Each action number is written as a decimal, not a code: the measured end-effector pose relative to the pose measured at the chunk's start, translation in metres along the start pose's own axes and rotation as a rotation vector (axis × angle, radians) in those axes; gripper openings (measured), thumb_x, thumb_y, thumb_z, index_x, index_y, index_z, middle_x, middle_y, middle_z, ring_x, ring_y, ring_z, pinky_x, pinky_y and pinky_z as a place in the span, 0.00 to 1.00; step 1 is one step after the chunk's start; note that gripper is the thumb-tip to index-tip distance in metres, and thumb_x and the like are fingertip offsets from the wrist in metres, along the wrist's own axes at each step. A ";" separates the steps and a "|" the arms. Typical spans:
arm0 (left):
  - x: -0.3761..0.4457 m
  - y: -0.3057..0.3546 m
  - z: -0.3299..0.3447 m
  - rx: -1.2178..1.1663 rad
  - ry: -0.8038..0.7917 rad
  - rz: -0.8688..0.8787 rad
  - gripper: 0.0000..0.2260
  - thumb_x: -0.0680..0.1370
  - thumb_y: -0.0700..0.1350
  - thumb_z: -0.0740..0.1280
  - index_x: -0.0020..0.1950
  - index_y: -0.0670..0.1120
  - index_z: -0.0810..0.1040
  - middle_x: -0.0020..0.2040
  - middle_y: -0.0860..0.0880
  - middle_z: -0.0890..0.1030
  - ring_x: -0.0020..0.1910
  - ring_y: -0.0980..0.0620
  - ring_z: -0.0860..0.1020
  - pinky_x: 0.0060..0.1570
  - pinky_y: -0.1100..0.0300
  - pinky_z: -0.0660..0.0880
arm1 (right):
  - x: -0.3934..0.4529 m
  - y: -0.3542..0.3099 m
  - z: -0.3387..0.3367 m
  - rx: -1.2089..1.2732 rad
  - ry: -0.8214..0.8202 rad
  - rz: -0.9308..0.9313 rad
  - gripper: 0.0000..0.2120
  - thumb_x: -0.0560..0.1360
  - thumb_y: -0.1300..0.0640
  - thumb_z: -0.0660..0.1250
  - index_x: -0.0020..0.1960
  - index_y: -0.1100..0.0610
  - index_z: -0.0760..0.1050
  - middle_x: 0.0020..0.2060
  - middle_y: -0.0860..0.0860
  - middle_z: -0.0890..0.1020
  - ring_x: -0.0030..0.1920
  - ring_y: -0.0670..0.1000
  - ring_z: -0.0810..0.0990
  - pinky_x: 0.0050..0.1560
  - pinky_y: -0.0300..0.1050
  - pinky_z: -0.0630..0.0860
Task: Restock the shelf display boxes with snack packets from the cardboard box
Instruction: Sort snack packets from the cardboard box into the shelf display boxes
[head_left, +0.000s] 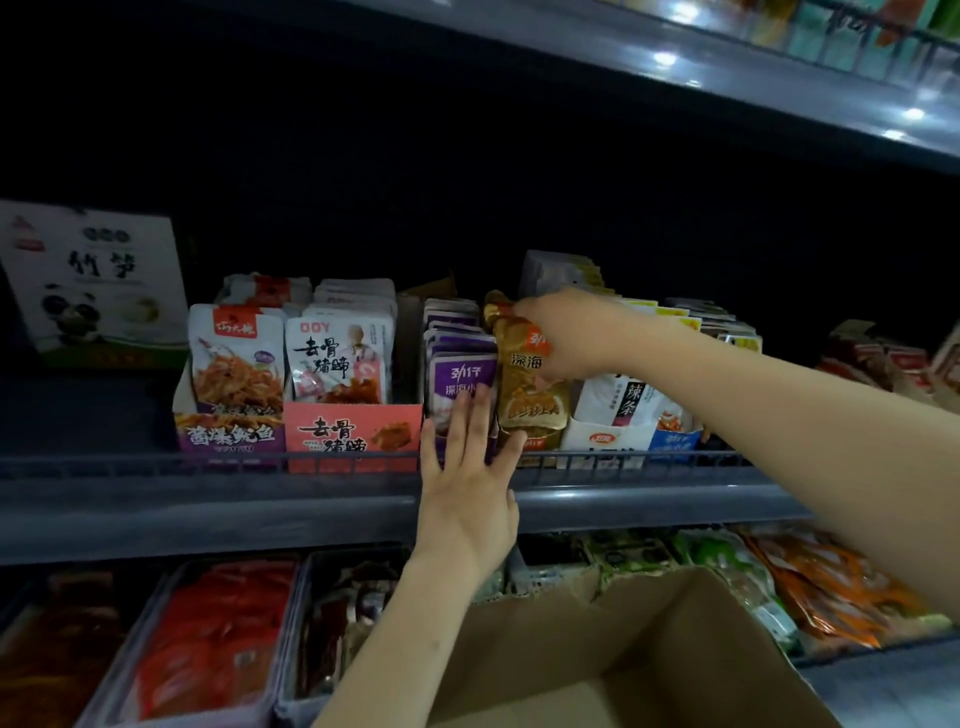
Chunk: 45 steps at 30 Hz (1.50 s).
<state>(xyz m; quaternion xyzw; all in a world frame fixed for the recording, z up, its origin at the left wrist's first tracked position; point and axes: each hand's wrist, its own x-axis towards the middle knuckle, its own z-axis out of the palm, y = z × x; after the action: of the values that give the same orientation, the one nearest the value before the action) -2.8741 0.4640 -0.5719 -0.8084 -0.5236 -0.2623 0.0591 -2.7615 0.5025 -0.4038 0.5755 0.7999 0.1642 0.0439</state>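
Observation:
My right hand (563, 335) grips a stack of golden-brown snack packets (522, 374) and holds them upright in a display box on the middle shelf. Just left of them stands a row of purple packets (457, 364) in its own box. My left hand (470, 467) is flat with fingers apart, pressed against the front of the purple packets and the shelf rail. The brown cardboard box (613, 649) sits low in front of me, its open flaps visible at the bottom.
Left of the purple row stand a pink display box (353, 434) and a purple squid-snack box (231, 434). White and blue boxes (623, 436) stand to the right. A wire rail (208, 460) fronts the shelf. Trays of red packets (208, 639) fill the shelf below.

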 end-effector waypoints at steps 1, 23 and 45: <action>-0.001 -0.001 0.000 -0.001 -0.016 -0.004 0.27 0.81 0.49 0.56 0.79 0.56 0.52 0.71 0.47 0.24 0.72 0.47 0.25 0.69 0.44 0.27 | -0.001 0.001 0.001 0.027 0.010 -0.001 0.39 0.69 0.53 0.75 0.75 0.56 0.60 0.67 0.55 0.73 0.65 0.56 0.72 0.59 0.46 0.72; -0.001 -0.001 0.007 0.118 0.063 -0.011 0.28 0.76 0.49 0.65 0.76 0.54 0.64 0.79 0.41 0.44 0.77 0.43 0.38 0.71 0.38 0.40 | -0.008 0.000 0.026 -0.227 -0.016 -0.046 0.35 0.71 0.43 0.71 0.72 0.54 0.62 0.58 0.54 0.79 0.58 0.56 0.77 0.53 0.46 0.72; -0.024 -0.004 -0.001 0.088 0.047 0.049 0.28 0.76 0.45 0.67 0.76 0.49 0.65 0.79 0.40 0.54 0.78 0.43 0.52 0.75 0.44 0.47 | -0.090 0.010 0.064 0.092 0.522 -0.091 0.20 0.71 0.41 0.63 0.53 0.54 0.82 0.43 0.49 0.84 0.47 0.55 0.79 0.59 0.48 0.61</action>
<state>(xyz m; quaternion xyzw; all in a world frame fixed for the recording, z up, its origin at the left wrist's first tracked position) -2.8855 0.4454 -0.5832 -0.8111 -0.5132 -0.2567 0.1133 -2.7060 0.4347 -0.4718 0.4783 0.8159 0.2685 -0.1829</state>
